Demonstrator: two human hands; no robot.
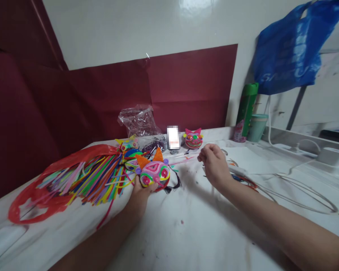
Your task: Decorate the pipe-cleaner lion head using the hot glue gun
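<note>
My left hand is closed round a colourful animal-head ornament with orange pointed ears, pink round eyes and a black tassel cord at its side. Over the table to the right, my right hand has its fingers curled together in a pinch; whatever they hold, if anything, is too small to make out. Behind the held ornament lie a blue-and-green ornament and a yellow one. A pink animal-head ornament sits by the back wall.
Many coloured strips lie on a red plastic bag at left. Clear plastic wrap stands behind. At right are cables, white paper, a green spray can, a lidded cup and a hanging blue bag.
</note>
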